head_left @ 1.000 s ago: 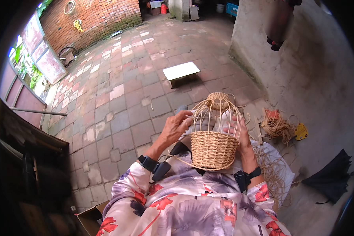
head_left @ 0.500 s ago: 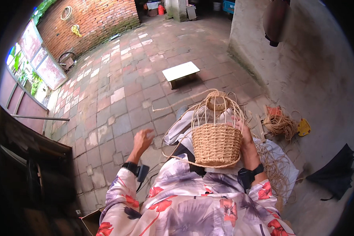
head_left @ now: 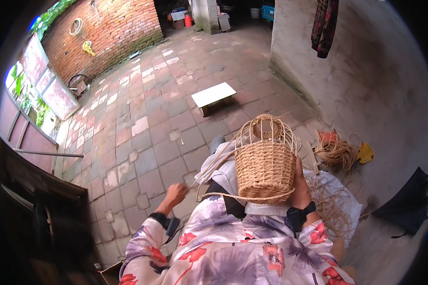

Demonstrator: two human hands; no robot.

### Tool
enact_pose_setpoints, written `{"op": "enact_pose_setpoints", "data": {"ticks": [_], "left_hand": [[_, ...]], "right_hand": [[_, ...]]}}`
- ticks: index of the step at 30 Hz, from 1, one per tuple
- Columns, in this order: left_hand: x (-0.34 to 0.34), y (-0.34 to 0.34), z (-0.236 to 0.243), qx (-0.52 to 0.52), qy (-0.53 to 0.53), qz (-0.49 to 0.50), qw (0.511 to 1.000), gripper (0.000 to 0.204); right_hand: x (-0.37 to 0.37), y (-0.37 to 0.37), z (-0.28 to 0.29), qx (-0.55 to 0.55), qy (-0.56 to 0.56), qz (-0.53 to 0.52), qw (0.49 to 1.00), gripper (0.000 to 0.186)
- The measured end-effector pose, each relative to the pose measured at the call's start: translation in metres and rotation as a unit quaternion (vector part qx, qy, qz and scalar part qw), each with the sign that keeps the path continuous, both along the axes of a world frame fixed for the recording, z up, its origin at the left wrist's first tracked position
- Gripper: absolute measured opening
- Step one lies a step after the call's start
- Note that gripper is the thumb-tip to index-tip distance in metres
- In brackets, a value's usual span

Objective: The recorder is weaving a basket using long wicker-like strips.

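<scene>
A part-woven wicker basket [head_left: 265, 171] rests on the person's lap, tilted so that its base faces the near edge of the lap, while bare upright stakes rise beyond the woven wall to a small woven ring [head_left: 265, 127]. The left hand [head_left: 177, 194] is out beyond the lap's left edge, its fingers curled closed, seemingly on a long pale strand [head_left: 214, 168] that runs back to the basket's left side; blur leaves the grip hard to read. The right hand [head_left: 300, 183] lies against the basket's right side, its fingers hidden behind the weave, so how they are set cannot be told. A thicker cord [head_left: 223, 194] passes along the base and trails leftward. Loose fibre [head_left: 328, 202] spreads over a white sheet [head_left: 355, 213] to the right, and a coiled cord bundle [head_left: 335, 153] lies just past its far edge.
</scene>
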State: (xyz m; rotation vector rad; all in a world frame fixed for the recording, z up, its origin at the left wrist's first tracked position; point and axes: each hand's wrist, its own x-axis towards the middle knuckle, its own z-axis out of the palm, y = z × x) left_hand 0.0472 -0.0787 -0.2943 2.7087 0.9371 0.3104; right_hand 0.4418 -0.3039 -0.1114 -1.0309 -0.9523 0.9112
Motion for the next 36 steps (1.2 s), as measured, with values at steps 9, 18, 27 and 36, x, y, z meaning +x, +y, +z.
{"op": "enact_pose_setpoints", "data": {"ticks": [9, 18, 27, 36], "left_hand": [[-0.012, 0.051, 0.051, -0.105, -0.081, 0.201, 0.971, 0.029], [0.144, -0.054, 0.222, -0.377, -0.236, 0.029, 0.895, 0.041], [0.135, -0.052, 0.236, -0.213, -0.394, 0.091, 0.889, 0.017], [0.15, -0.116, 0.239, -0.63, -0.209, 0.01, 0.748, 0.029]], "right_hand": [[-0.015, 0.012, 0.022, -0.073, 0.138, -0.044, 0.987, 0.046], [0.033, 0.047, -0.052, -0.092, 0.252, -0.058, 0.962, 0.054], [0.037, 0.051, 0.042, -0.024, 0.293, 0.017, 0.956, 0.033], [0.01, 0.055, 0.072, -0.028, 0.287, 0.064, 0.956, 0.033]]}}
